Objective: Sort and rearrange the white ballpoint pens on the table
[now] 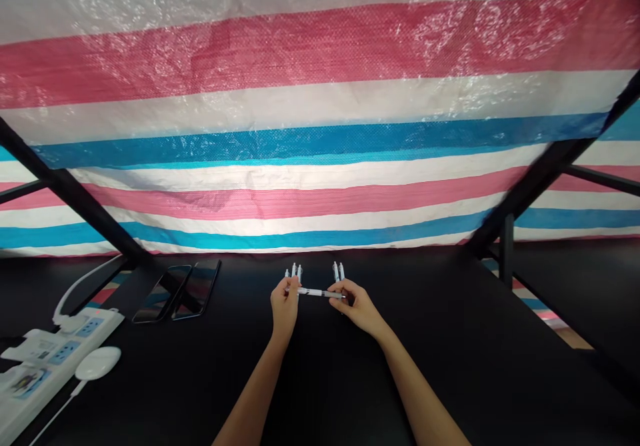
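Observation:
Between my two hands a white pen [314, 292] with a grey grip section lies nearly level, just above the black table. My left hand [285, 307] pinches its left end. The fingers of my right hand [359, 306] are closed on the grey end. Behind my left hand stick out several white pens [295, 270], side by side. Two more white pens [339, 271] lie beyond my right hand, their lower parts hidden by it.
On the left lie two dark phones [164, 294] [198, 291], side by side. A white power strip [60, 359] with plugs and cables fills the left edge, with a white round charger [98, 363] beside it. Black frame bars [95, 203] and a striped tarp [320, 199] close off the back.

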The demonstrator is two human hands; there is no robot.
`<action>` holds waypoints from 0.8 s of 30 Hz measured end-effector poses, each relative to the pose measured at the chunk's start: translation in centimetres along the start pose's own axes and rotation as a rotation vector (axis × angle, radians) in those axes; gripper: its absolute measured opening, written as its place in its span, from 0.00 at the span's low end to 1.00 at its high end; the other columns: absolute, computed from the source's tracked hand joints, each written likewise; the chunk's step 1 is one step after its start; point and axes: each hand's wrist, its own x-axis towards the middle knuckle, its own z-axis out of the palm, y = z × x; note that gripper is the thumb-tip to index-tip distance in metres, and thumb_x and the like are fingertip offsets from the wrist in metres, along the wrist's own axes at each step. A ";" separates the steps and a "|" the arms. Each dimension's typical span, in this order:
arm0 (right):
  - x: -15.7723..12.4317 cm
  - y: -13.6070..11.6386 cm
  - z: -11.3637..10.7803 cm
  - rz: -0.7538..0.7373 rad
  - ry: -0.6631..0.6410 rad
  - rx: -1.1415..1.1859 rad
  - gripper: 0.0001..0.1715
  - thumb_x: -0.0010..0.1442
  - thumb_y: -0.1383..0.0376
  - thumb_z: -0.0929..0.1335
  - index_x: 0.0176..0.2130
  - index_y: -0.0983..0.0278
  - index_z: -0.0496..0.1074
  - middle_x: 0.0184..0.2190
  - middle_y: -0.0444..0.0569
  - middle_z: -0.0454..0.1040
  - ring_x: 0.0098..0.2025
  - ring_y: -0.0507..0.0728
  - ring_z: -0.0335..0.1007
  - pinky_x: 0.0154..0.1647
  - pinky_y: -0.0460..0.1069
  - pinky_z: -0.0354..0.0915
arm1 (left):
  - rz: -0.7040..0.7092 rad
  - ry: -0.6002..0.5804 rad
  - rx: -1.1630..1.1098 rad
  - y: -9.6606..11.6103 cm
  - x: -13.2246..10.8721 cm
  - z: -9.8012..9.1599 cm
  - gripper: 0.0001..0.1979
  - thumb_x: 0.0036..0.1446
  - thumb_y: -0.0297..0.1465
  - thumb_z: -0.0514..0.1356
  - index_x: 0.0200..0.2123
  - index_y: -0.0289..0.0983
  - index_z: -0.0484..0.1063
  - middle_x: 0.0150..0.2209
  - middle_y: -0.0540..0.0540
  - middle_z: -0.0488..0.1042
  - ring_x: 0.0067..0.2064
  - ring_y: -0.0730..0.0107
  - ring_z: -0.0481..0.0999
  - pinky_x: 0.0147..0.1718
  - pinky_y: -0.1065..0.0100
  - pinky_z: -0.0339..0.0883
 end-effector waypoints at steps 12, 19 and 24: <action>-0.1 -0.6 0.3 0.039 -0.087 -0.091 0.20 0.61 0.54 0.61 0.29 0.64 0.72 0.20 0.43 0.68 0.24 0.51 0.62 0.27 0.45 0.56 | 0.025 -0.008 -0.001 0.3 -0.1 0.0 0.21 0.55 0.46 0.52 0.20 0.35 0.66 0.16 0.54 0.57 0.19 0.78 0.55 0.20 0.73 0.49; 0.0 -0.4 0.2 -0.016 0.016 -0.032 0.11 0.54 0.59 0.68 0.35 0.63 0.71 0.25 0.44 0.67 0.27 0.52 0.62 0.28 0.46 0.58 | -0.023 -0.015 -0.033 0.2 0.0 -0.2 0.20 0.55 0.44 0.53 0.20 0.36 0.65 0.15 0.56 0.52 0.17 0.79 0.51 0.18 0.73 0.45; -0.1 -0.1 0.4 -0.036 0.034 -0.012 0.16 0.56 0.56 0.67 0.41 0.62 0.70 0.24 0.42 0.64 0.26 0.51 0.60 0.28 0.46 0.58 | -0.039 0.001 -0.036 0.2 0.1 -0.2 0.20 0.55 0.44 0.53 0.20 0.36 0.65 0.15 0.56 0.53 0.18 0.79 0.52 0.19 0.73 0.45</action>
